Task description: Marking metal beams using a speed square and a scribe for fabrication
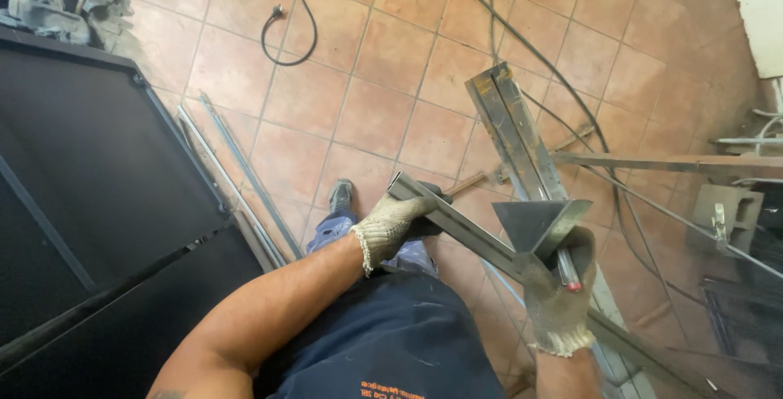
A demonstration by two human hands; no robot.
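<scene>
Steel angle bars (522,140), two, left hand (390,226), right hand (559,297) gripping

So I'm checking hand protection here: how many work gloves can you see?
2. One glove on the left hand, gripping the angle bar's end; the other glove on the right hand, under the triangular plate.
</scene>
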